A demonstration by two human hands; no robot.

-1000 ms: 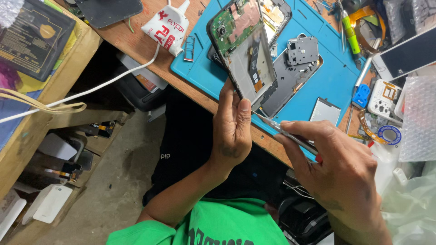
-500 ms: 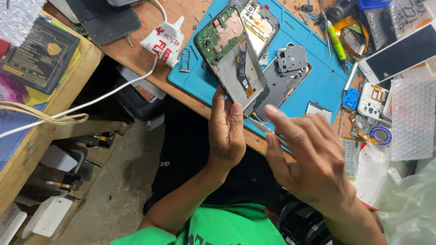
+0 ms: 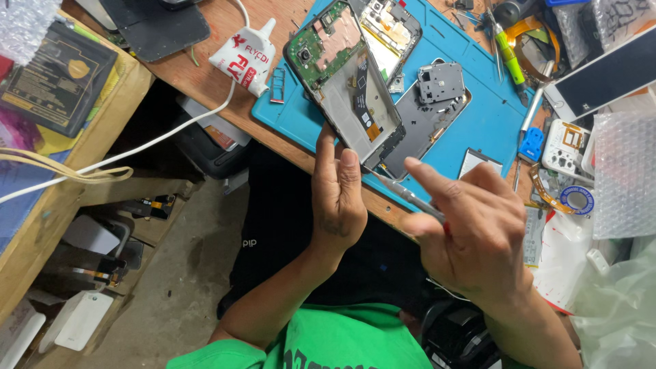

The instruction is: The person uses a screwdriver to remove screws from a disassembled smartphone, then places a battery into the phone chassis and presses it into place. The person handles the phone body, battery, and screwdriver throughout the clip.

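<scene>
Head view, scanning left to right. Far left: wooden shelf (image 3: 82,147) with a dark packet (image 3: 51,82) on top and a white cable (image 3: 137,147) running off toward the desk. A white glue pouch (image 3: 244,58) with red print sits on the wooden desk edge (image 3: 205,75), a small metal tray piece (image 3: 277,85) just beside it at the rim of the blue work mat (image 3: 488,116).

Left hand (image 3: 338,201) is raised, fingers straight up, fingertips (image 3: 326,140) pressed against the lower edge of the opened phone frame (image 3: 342,78); the grip is loose, more a prop than a clamp. The frame is held tilted above the mat, green circuit board at its top end. Against half a second ago the frame looks much the same in the hand, only the whole scene sits a little lower in view.

Right hand (image 3: 478,232) is closed around a thin metal tool (image 3: 403,193), tip pointing at the frame's lower corner, index finger extended. A second earlier this hand was lower and further right; now it sits closer to the phone.

On the mat behind: another opened phone (image 3: 389,27), a dark back cover (image 3: 424,126) with a grey shield plate (image 3: 441,82) on it. Right side: green-handled tool (image 3: 509,55), white phone screen (image 3: 605,75), bubble wrap (image 3: 625,174), blue tape roll (image 3: 578,200).
</scene>
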